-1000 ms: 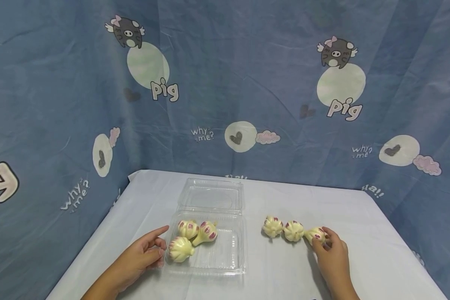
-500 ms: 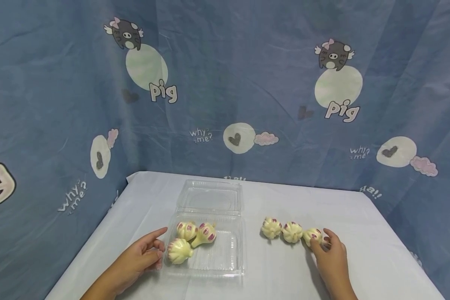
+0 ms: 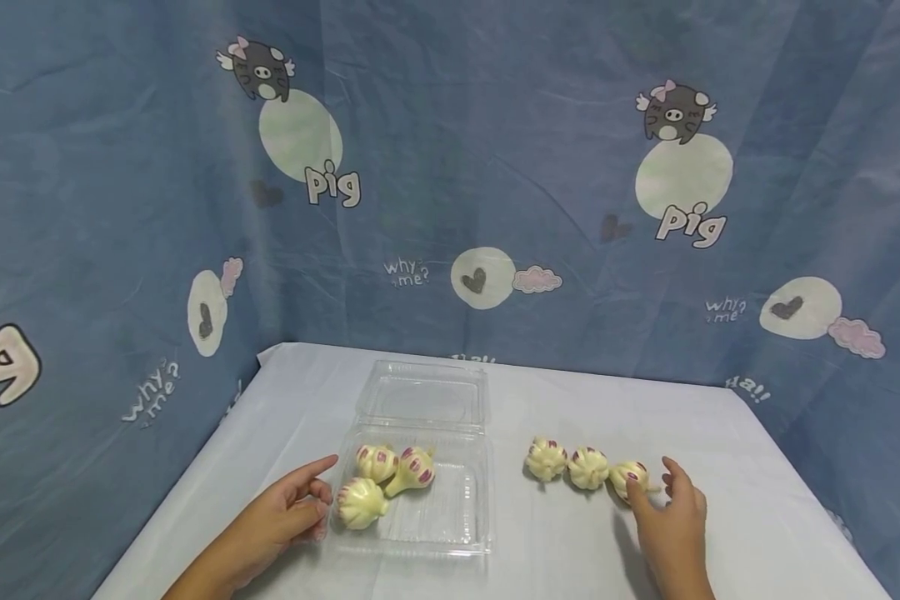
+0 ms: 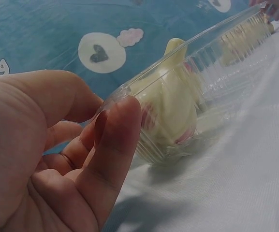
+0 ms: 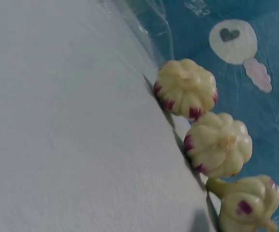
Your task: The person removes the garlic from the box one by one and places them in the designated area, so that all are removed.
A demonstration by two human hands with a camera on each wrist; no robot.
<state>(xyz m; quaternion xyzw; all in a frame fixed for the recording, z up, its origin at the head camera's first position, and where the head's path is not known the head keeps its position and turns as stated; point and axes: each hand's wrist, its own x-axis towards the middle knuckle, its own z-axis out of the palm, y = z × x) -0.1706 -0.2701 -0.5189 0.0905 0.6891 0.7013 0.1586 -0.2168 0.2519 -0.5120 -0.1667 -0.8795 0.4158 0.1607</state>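
Note:
In the head view, my left hand is at the left edge of a clear plastic clamshell box, its lid lying back. The left wrist view shows thumb and finger pinching the box's rim. Three garlic bulbs sit in the box's left half, among them a front bulb. To the right, three more bulbs form a row on the cloth: a left one, a middle one and a right one. My right hand is beside the right bulb, fingers spread, thumb close to it; contact is unclear.
A white cloth covers the table. Behind and at the sides hangs a blue curtain printed with pigs. The box's raised lid lies towards the back.
The right hand's fingers held the right bulb and turned it, so its stem now points right instead of left. They have since spread away from it. The left hand stays put.

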